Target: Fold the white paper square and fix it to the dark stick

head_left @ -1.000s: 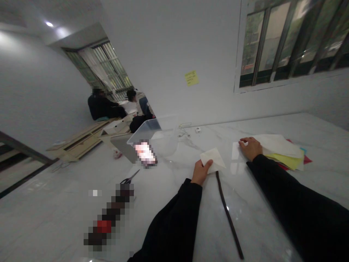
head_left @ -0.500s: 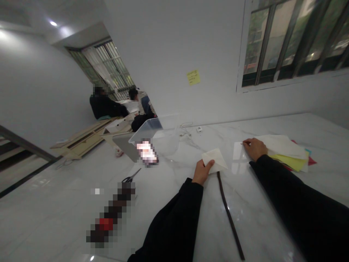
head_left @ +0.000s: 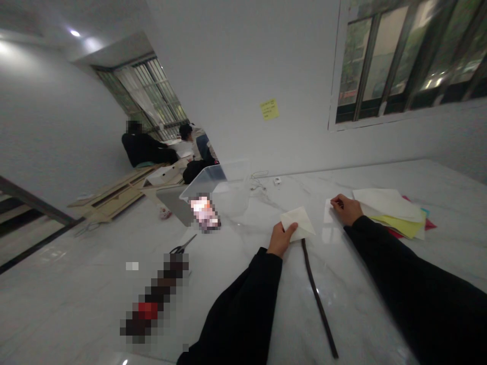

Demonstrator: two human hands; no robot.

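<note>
While the left hand [head_left: 280, 240] pinches folded paper [head_left: 299, 222], the right hand [head_left: 346, 210] loose beside stacked coloured sheets [head_left: 395, 215].

- table [head_left: 243, 304]: bears all items below except the note, window and people
- folded paper [head_left: 299, 223]: in left hand [head_left: 281, 240]
- strip [head_left: 317, 299]: on table, just before folded paper
- paper stack [head_left: 388, 205]: on table, just right of right hand [head_left: 345, 210]
- scissors [head_left: 182, 247]: on table, left of left hand
- clear bin [head_left: 224, 190]: on table, behind scissors
- note [head_left: 269, 109]: on wall behind table, left of window [head_left: 403, 61]
- two people [head_left: 160, 147]: beyond bin, to the left
</note>
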